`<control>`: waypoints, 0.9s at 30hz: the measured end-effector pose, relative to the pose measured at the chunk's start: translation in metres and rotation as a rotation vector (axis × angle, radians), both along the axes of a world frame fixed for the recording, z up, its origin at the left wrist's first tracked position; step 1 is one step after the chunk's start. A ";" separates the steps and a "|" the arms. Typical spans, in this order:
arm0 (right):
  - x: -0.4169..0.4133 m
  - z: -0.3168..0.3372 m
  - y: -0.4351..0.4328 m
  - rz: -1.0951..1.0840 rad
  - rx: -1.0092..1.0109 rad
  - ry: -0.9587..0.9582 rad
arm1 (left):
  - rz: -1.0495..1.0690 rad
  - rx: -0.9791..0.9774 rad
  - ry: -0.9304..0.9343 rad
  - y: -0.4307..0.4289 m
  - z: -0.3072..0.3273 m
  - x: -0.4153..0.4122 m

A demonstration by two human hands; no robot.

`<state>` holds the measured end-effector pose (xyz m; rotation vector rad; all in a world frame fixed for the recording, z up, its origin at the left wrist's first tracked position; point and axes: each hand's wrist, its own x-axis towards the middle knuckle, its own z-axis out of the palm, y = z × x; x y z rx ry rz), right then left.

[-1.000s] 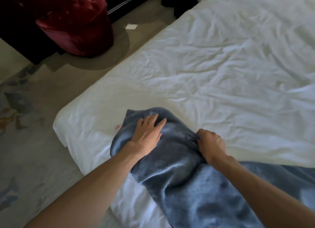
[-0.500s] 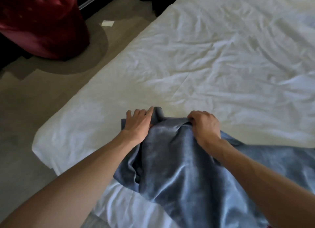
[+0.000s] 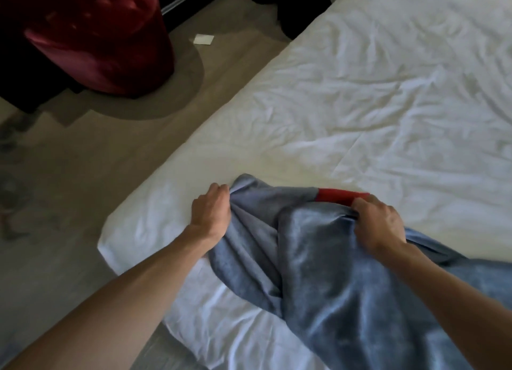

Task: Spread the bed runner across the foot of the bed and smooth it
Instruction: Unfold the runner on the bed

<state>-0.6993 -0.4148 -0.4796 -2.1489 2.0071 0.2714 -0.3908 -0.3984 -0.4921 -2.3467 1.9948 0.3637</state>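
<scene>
White bed (image 3: 360,92) bears bunched blue runner (image 3: 318,259), gripped by left hand (image 3: 212,216) and right hand (image 3: 378,221).

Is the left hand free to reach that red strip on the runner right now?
Likely not yet: the left hand grips the bed runner, though the red strip lies exposed beside the right hand.

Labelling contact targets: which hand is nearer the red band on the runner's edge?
Right. The right hand grips the blue runner at one end of the red band; the left hand grips the runner's other corner, apart from the band.
</scene>
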 end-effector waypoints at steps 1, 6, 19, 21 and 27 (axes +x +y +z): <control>0.000 0.002 -0.003 -0.005 0.034 0.037 | 0.032 -0.007 -0.005 0.001 0.002 0.010; 0.001 0.004 -0.022 -0.069 0.133 0.124 | 0.101 0.000 -0.065 0.006 0.006 0.032; 0.081 -0.014 -0.069 0.056 0.166 0.016 | 0.097 -0.138 0.074 0.005 -0.028 0.039; 0.081 -0.019 -0.070 0.093 0.073 0.015 | 0.104 -0.131 0.054 0.009 -0.030 0.039; 0.112 -0.022 -0.091 0.190 -0.182 -0.064 | 0.103 -0.155 -0.083 0.014 -0.026 0.048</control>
